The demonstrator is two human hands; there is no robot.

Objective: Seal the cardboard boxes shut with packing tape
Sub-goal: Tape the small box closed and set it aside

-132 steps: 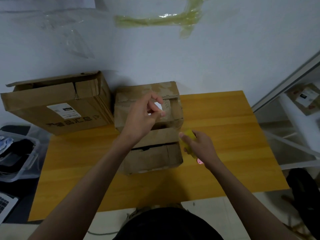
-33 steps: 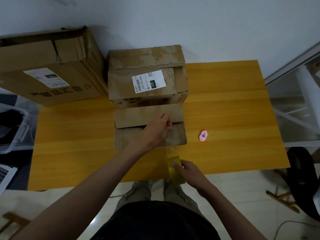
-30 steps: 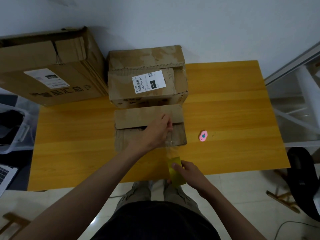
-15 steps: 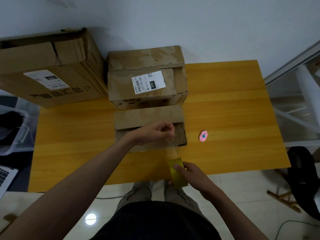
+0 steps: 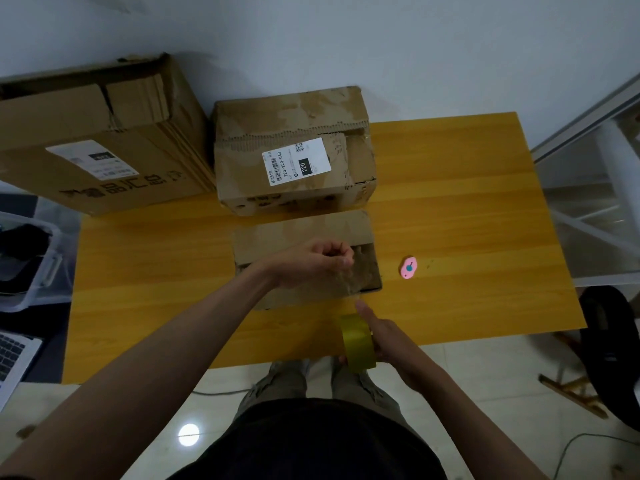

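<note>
Taking the small box (image 5: 304,237) in the middle of the table (image 5: 450,209) as the landmark: far to its left a laptop (image 5: 14,355) and a plastic bin (image 5: 41,268) are sitting off the table edge, and a big box (image 5: 104,140) is lying up and to its left, against the wall. Directly behind the small box, nearly touching it, a labelled box (image 5: 294,150) is standing with its flaps down.

Over the small box the left hand (image 5: 311,263) is now hovering with its fingers curled into a pinch on the free end of the tape strip (image 5: 351,285); half a second ago those fingers were lower on the flap, and a second ago they were pressing flat on the cardboard. So the strip's end appears to be coming up off the box rather than staying stuck, which I judge means this pass is not yet bonded and needs laying down again.

Just in front of the small box's right corner, the right hand (image 5: 384,337) is gripping the roll (image 5: 356,342), fingers wrapped round it and the forefinger stretched toward the strip. The roll is sitting closer to the box than a second ago, so the strip is shortening and slackening.

To the right of the small box, well apart, a pink cutter (image 5: 409,268) is lying untouched; cutting is probably still ahead.
</note>
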